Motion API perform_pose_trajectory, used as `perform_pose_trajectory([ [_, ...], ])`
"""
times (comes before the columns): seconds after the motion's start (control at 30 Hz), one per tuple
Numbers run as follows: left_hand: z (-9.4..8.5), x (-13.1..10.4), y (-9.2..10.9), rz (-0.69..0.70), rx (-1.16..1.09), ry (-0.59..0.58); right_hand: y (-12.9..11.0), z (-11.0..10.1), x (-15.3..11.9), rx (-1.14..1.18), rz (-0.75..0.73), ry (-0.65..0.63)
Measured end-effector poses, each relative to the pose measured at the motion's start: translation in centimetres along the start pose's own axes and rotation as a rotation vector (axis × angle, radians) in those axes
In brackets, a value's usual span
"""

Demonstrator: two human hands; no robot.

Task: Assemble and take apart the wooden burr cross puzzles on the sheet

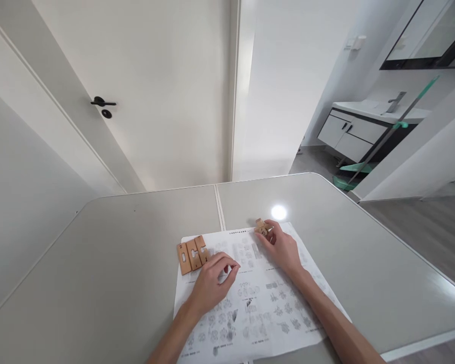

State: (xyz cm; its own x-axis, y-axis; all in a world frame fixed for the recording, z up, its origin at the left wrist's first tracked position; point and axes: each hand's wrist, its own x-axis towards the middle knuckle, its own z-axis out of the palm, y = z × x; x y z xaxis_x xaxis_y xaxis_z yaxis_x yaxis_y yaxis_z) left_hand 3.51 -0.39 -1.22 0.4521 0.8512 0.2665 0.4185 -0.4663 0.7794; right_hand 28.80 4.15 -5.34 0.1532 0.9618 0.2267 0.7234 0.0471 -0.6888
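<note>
My right hand (282, 247) grips a small wooden puzzle piece (263, 229) between thumb and fingers at the sheet's far edge. A dark mark shows on that piece, and the fingers cover part of it. My left hand (216, 278) hovers over or rests on the printed sheet (256, 316), its thumb and index finger pinched together with nothing visible between them. Just beyond it, three flat wooden pieces with cut-out slots (193, 254) lie side by side at the sheet's far left corner. Small numbers are marked on them. Rows of grey drawings cover the paper.
The grey table (109, 283) has a pale seam (219, 207) running away from me. Past its far edge are a closed white door (167, 91) and a wall. At the right stand a washbasin cabinet (354, 132) and a green-handled dustpan set (358, 168).
</note>
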Motion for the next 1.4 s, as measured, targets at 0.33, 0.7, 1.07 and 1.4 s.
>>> perform_pose_trajectory([
  [0.33,0.2,-0.2,-0.1,-0.203,-0.105,0.039,-3.6,-1.3,-1.6,0.848,0.084,-0.342],
  [0.7,-0.4,0.0,0.6,-0.324,-0.381,0.028,-4.8,0.6,-2.9,1.244,0.028,-0.765],
  [1.07,-1.2,0.0,0.9,-0.256,-0.461,-0.101,-4.2,0.2,-2.9,1.068,-0.045,-0.961],
  [1.4,-0.6,-0.1,1.0,-0.225,-0.371,0.000,-4.9,0.1,-3.5,0.911,-0.088,-0.744],
])
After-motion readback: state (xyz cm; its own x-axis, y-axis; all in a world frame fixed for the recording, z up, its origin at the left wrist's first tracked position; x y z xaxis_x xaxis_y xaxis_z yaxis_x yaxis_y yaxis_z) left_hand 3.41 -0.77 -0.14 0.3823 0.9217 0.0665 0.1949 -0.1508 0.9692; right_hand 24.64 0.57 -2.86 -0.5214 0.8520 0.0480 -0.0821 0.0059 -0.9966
